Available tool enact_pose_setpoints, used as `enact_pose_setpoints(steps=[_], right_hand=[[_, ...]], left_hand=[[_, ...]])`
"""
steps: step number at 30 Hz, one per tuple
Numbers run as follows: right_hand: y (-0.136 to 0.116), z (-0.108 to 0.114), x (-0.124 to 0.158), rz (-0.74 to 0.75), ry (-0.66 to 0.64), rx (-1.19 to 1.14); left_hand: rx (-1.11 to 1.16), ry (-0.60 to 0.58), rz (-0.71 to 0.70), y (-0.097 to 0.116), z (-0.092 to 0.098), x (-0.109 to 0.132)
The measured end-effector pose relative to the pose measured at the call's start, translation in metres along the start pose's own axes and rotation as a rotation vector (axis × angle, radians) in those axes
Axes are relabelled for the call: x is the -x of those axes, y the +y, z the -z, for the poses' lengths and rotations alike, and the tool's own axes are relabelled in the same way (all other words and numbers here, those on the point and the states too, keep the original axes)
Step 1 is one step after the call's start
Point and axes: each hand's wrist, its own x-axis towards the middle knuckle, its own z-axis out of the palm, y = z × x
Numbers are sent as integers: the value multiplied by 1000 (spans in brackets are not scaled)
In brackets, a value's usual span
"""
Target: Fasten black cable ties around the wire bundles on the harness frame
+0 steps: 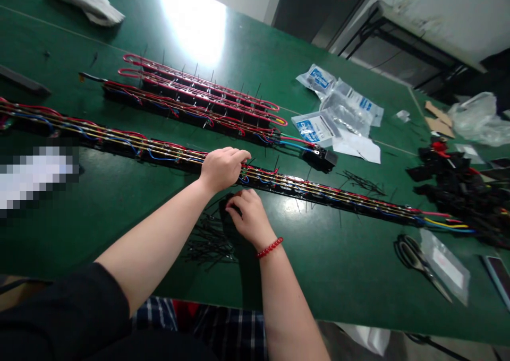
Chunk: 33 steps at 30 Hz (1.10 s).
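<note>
While your left hand [223, 169] curled over the long, black, wire-laced bar [171, 152] at mid-frame, your right hand [249, 216] bent just below; I couldn't tell whether either gripped anything.

This looks like a workshop for electrical assembly. Across the broad green surface [342, 281] runs a long strip of wires [167, 153], with more wired strips [199, 98] lying toward the far edge. Loose black ties [213, 241] lie near the front edge, scissors [418, 260] toward the right front corner, and plastic packets [337, 111] and a heap of black parts [450, 186] farther right. A work glove [85, 1] lies by the far left corner.
</note>
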Motion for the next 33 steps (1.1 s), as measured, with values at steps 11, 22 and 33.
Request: enact_pose_setpoints(steps=[11,22,33], right_hand=[[-2,-13,-30,-83,629,-307],[14,-11,-52,-209,674,-513],[6,-1,-55,-170,672,-355]], left_hand=[[14,47,7,-1,-3,1],[13,133,-29,5,-2,-1],[117,143,-157,4,0,-3]])
